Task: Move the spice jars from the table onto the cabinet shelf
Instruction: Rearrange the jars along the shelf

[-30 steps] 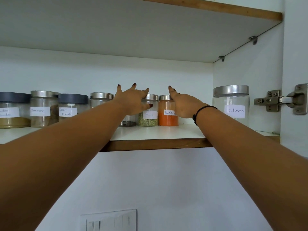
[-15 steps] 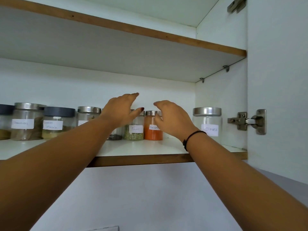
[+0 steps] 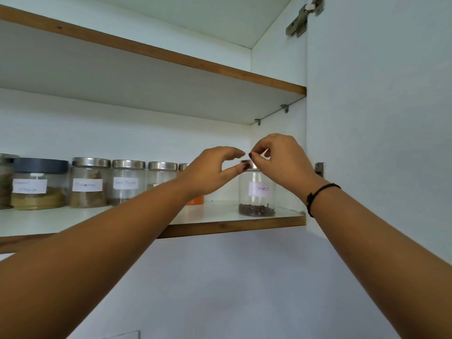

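head view. white wall cabinet, its door [image 3: 379, 118] swung open at right.

the clear round glass cloves jar [image 3: 256, 192], paper label in front and dark cloves only across its bottom, stands upright on the white, wood-edged lower shelf [image 3: 232, 226]. it sits at the right end, near the front edge. its brushed steel lid [image 3: 247, 165] shows only in part between the hands.

left hand [image 3: 210, 172]: fingers loosely arched, holding nothing. thumb tip at the lid's left rim, touching or just beside, cannot tell.

right hand [image 3: 281, 157], thin black wrist band [image 3: 318, 194]: fingers curled over the lid top, thumb and forefinger drawn close. whether they pinch the rim, cannot tell.

further left, a row of steel-lidded glass spice jars [image 3: 127, 182] and one dark-lidded jar of ochre powder [image 3: 39, 184]. an orange-filled jar [image 3: 195, 199] is half hidden behind the left wrist.

judgement: nearly empty, so light, likely top-heavy under that lid. glass is rigid, smooth and breakable, probably slick in the fingers. a lid-only hold risks the lid working loose. better to wrap the body at label height, or push low on the wall to slide it back.
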A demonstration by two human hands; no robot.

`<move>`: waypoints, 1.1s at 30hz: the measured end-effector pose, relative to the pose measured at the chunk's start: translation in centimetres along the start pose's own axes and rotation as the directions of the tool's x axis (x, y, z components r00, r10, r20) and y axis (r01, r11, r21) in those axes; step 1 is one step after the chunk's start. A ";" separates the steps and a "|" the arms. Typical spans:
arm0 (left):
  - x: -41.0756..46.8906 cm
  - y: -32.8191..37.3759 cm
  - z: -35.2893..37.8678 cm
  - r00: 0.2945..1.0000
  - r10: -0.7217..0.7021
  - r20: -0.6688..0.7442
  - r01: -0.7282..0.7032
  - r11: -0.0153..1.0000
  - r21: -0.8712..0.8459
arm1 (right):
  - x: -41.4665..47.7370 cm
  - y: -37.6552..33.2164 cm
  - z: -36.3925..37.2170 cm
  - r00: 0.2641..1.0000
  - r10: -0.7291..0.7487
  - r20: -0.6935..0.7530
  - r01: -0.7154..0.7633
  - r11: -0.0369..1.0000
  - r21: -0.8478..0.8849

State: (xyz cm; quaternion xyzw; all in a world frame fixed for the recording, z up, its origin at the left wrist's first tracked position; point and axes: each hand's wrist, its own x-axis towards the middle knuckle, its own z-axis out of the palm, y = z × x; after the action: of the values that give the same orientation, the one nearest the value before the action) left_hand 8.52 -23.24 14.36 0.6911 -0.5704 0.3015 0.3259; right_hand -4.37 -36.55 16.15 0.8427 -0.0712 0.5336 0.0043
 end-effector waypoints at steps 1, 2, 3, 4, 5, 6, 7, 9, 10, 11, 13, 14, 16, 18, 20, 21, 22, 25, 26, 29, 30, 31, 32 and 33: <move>0.3 0.4 0.3 1.000 0.011 0.019 -0.011 1.000 -0.012 | -0.2 0.3 -0.1 1.000 0.021 -0.003 -0.021 1.000 0.003; 0.6 0.6 0.4 0.999 0.016 0.032 -0.015 1.000 -0.024 | -0.4 0.5 -0.3 0.999 0.031 -0.009 -0.031 1.000 0.003; 0.8 0.7 0.4 0.999 0.018 0.038 -0.017 0.999 -0.037 | -0.6 0.7 -0.4 0.999 0.033 -0.017 -0.033 0.999 0.004; 1.1 0.6 0.3 0.999 0.021 0.040 -0.019 0.999 -0.049 | -0.8 0.8 -0.5 0.999 0.032 -0.019 -0.032 0.999 0.007; 1.2 0.4 0.2 0.999 0.021 0.043 -0.018 0.998 -0.061 | -0.9 0.9 -0.5 0.999 0.028 -0.014 -0.028 1.000 0.012; 1.2 0.2 0.1 0.999 0.016 0.046 -0.012 0.997 -0.076 | -0.9 1.0 -0.5 1.000 0.025 -0.005 -0.025 0.999 0.019; 1.1 0.0 0.1 0.999 0.006 0.047 -0.001 0.996 -0.088 | -0.9 1.0 -0.5 1.000 0.027 0.009 -0.027 0.999 0.028; 1.0 -0.4 0.0 0.999 -0.015 0.038 0.018 0.996 -0.086 | -0.5 1.0 -0.4 0.998 0.033 0.053 -0.036 0.998 0.043; 1.0 -0.7 -0.1 0.999 -0.031 0.036 0.034 0.996 -0.085 | -0.3 0.9 -0.3 0.997 0.027 0.075 -0.030 0.999 0.042; 1.0 -0.9 -0.2 0.998 -0.051 0.041 0.054 0.995 -0.089 | -0.1 0.8 -0.1 0.996 0.010 0.092 -0.013 0.999 0.032; 1.1 -1.5 -0.5 0.995 -0.085 0.054 0.090 0.992 -0.093 | 0.2 0.4 0.3 0.992 -0.033 0.125 0.035 0.999 -0.014; 1.1 -1.7 -0.7 0.993 -0.098 0.059 0.102 0.991 -0.088 | 0.3 0.3 0.7 0.989 -0.049 0.138 0.054 0.998 -0.033; 1.1 -2.1 -0.8 0.992 -0.114 0.060 0.118 0.991 -0.064 | 0.6 0.1 1.3 0.987 -0.058 0.151 0.065 0.997 -0.040; 1.3 -2.3 -0.9 0.990 -0.126 0.059 0.127 0.992 -0.020 | 0.9 0.1 1.8 0.988 -0.051 0.148 0.055 0.998 -0.020; 1.6 -2.6 -0.9 0.989 -0.129 0.068 0.128 0.992 0.019 | 1.0 0.3 2.1 0.989 -0.041 0.145 0.041 0.999 0.008; 1.8 -2.7 -0.9 0.989 -0.127 0.080 0.124 0.992 0.039 | 1.0 0.4 2.3 0.989 -0.039 0.143 0.036 0.999 0.024; 1.9 -2.9 -0.9 0.988 -0.124 0.093 0.119 0.991 0.065 | 1.1 0.5 2.4 0.989 -0.039 0.140 0.034 0.999 0.036; 2.1 -3.2 -0.9 0.987 -0.116 0.112 0.098 0.983 0.152 | 1.2 0.6 3.1 0.991 -0.033 0.131 0.028 0.999 0.045; 2.2 -3.4 -0.8 0.987 -0.114 0.112 0.095 0.982 0.164 | 1.3 0.7 3.3 0.991 -0.030 0.130 0.025 0.999 0.045; 2.3 -4.2 -0.7 0.986 -0.118 0.120 0.096 0.980 0.174 | 1.6 1.1 4.1 0.991 -0.018 0.133 0.009 0.997 0.071; 2.4 -4.5 -0.7 0.985 -0.123 0.122 0.100 0.979 0.177 | 1.7 1.1 4.3 0.991 -0.010 0.132 -0.002 0.996 0.086; 2.5 -4.7 -0.7 0.984 -0.131 0.123 0.107 0.978 0.182 | 1.8 1.2 4.5 0.991 -0.002 0.131 -0.012 0.995 0.099; 2.6 -5.0 -0.7 0.983 -0.138 0.124 0.114 0.976 0.186 | 1.9 1.2 4.7 0.991 0.005 0.131 -0.019 0.994 0.106; 2.8 -5.1 -0.7 0.981 -0.145 0.125 0.120 0.974 0.191 | 2.0 1.1 5.0 0.991 0.009 0.132 -0.024 0.994 0.107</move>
State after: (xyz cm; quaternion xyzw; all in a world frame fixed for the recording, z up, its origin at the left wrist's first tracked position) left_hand 13.99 -23.65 16.39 0.7738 -0.5142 0.2813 0.2403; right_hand 0.85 -38.33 15.75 0.8743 -0.0492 0.4802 -0.0506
